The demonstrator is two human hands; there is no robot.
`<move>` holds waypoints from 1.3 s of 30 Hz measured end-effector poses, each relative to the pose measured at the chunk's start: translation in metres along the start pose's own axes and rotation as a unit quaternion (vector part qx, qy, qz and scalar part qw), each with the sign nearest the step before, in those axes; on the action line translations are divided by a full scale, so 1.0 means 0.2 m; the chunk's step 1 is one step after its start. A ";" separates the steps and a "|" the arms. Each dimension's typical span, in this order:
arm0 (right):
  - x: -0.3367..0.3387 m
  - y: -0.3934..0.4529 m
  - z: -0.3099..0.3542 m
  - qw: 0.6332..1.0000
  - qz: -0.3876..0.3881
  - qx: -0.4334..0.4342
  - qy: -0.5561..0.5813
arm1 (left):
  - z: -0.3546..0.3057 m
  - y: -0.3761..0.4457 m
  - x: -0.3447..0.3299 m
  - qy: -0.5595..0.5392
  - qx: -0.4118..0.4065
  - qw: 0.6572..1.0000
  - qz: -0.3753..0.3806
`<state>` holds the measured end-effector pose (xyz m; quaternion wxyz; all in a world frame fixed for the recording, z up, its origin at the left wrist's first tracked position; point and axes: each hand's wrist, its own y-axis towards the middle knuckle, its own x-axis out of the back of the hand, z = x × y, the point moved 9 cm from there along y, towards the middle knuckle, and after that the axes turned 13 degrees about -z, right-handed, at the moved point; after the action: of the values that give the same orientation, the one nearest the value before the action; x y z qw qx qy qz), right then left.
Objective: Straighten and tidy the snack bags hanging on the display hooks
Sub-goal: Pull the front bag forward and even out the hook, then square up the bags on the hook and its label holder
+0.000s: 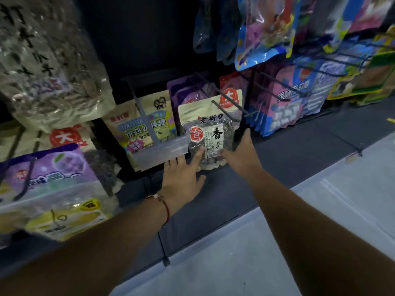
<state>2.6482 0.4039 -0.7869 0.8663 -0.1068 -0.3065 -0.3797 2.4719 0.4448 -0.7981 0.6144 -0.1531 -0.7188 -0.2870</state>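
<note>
A cream bag of sunflower seeds with black characters and a red seal hangs on a dark wire hook low on the display. My left hand reaches up from below with straight fingers, the forefinger touching the bag's lower left corner. My right hand lies against the bag's lower right edge, fingers straight, thumb near the bottom. Behind this bag hang a purple bag and a red-and-cream bag.
To the left hang pastel snack bags behind a clear price strip, and nearer me large seed and purple bags. Blue and pink bags hang to the right on long hooks. A dark base shelf meets the grey floor.
</note>
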 end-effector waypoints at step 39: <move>0.66 -1.31 0.03 0.958 0.104 -0.115 0.242 | -0.16 -1.13 0.88 -0.311 -0.093 0.946 0.027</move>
<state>2.5256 0.1478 -0.7134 0.9312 -0.1418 -0.0293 -0.3345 2.3332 0.2246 -0.6753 0.3511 -0.3104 -0.8399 -0.2737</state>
